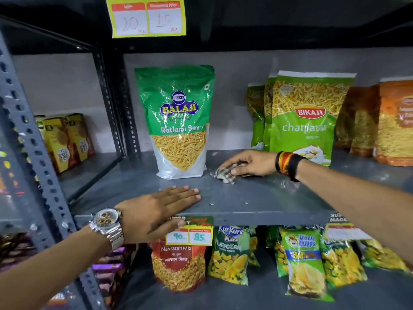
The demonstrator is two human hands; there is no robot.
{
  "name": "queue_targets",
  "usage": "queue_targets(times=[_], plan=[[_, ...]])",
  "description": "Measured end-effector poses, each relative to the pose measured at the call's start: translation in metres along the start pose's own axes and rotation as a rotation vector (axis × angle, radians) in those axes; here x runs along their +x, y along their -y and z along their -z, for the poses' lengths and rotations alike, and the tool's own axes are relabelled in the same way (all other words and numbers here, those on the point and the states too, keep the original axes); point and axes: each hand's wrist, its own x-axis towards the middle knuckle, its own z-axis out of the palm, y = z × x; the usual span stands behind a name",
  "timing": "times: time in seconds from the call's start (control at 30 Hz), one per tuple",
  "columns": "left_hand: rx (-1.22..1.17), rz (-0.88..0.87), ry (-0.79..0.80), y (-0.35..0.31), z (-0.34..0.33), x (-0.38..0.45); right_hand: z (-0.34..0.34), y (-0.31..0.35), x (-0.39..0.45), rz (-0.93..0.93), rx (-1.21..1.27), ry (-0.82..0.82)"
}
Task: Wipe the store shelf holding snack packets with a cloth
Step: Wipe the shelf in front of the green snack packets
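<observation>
A grey metal shelf (257,198) runs across the middle of the view. My right hand (248,163) presses a crumpled checked cloth (224,173) onto its surface, just right of an upright green Balaji Ratlami Sev packet (178,121). My left hand (161,211) lies flat, fingers together, on the shelf's front edge, holding nothing. Green Bikaji packets (304,117) stand behind my right wrist. Small white specks dot the shelf near the front.
Orange snack packets (388,124) stand at the far right. Brown boxes (64,139) sit in the left bay behind a perforated upright (33,139). The lower shelf holds a Navratan Mix bag (178,265), Kurkure (230,253) and chips packets (306,262). Price tags (190,233) hang on the front edge.
</observation>
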Motion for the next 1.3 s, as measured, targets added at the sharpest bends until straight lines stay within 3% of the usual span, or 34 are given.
queue_targets(times=[0.1, 0.17, 0.27, 0.4, 0.6, 0.8, 0.97, 1.07, 1.2, 1.3], plan=[[0.003, 0.027, -0.017, -0.002, 0.001, -0.001, 0.014, -0.003, 0.003, -0.032, 0.003, -0.17], [0.023, 0.059, -0.018, -0.004, 0.001, -0.003, 0.01, -0.008, 0.014, -0.089, -0.08, -0.2], [0.031, 0.08, 0.002, -0.005, 0.001, -0.004, -0.011, -0.008, 0.017, -0.098, -0.155, -0.173], [0.045, 0.094, 0.007, -0.004, 0.0, -0.004, -0.011, 0.01, -0.009, 0.018, -0.074, -0.016], [0.036, 0.094, 0.016, -0.005, 0.001, -0.003, -0.016, 0.025, 0.021, 0.018, -0.176, -0.056], [0.038, 0.072, -0.007, -0.004, 0.0, -0.003, -0.005, 0.03, 0.002, 0.012, -0.119, 0.119], [0.038, 0.074, -0.019, -0.004, -0.002, -0.003, -0.009, 0.02, 0.011, -0.085, -0.123, -0.118], [0.045, 0.067, -0.015, -0.003, -0.001, -0.003, -0.028, 0.02, -0.002, -0.055, -0.084, -0.127], [0.043, 0.07, -0.009, -0.003, -0.002, -0.004, -0.019, 0.03, -0.04, 0.009, -0.091, -0.004], [0.046, 0.069, 0.002, -0.004, -0.001, -0.003, -0.006, 0.02, -0.03, -0.053, -0.07, -0.138]])
